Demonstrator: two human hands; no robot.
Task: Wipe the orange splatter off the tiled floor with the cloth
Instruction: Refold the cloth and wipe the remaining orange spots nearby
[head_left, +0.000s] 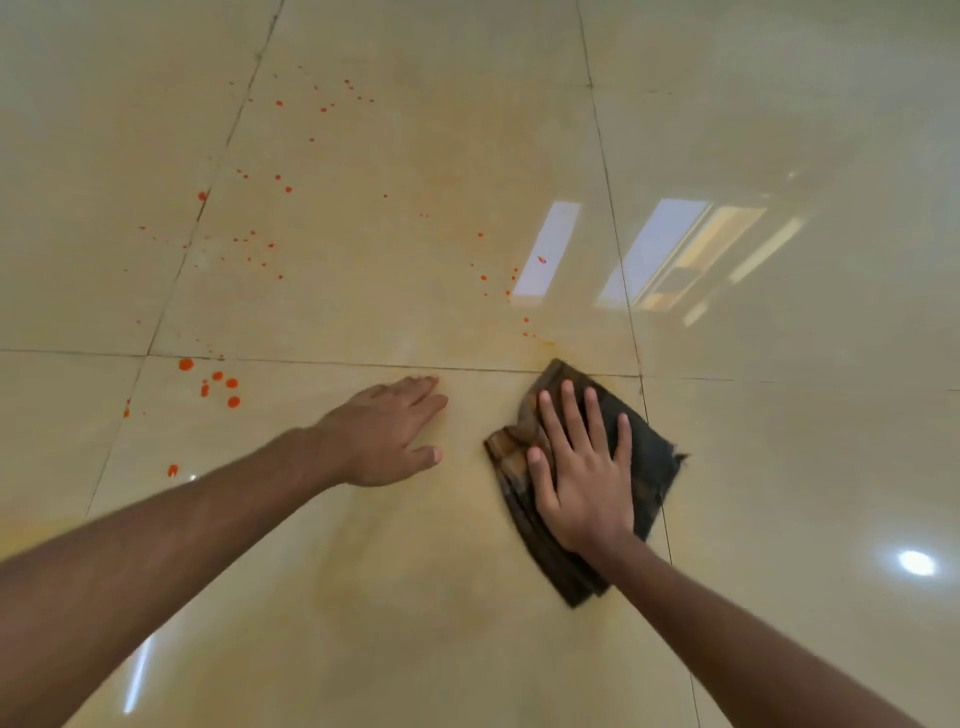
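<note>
A dark folded cloth (652, 457), stained brown along its left edge, lies flat on the glossy beige tiled floor (395, 597). My right hand (584, 478) presses down on it with fingers spread. My left hand (382, 431) rests flat on the bare tile to the cloth's left, holding nothing. Orange splatter (218, 382) shows as larger drops at the left and as many small dots (254, 244) scattered across the farther tile. A few dots (525, 322) sit just beyond the cloth. A faint yellowish smear tints the tile around the hands.
Dark grout lines (311, 362) cross the floor. Bright window reflections (654, 254) and a lamp glare (917, 563) shine on the tiles at the right.
</note>
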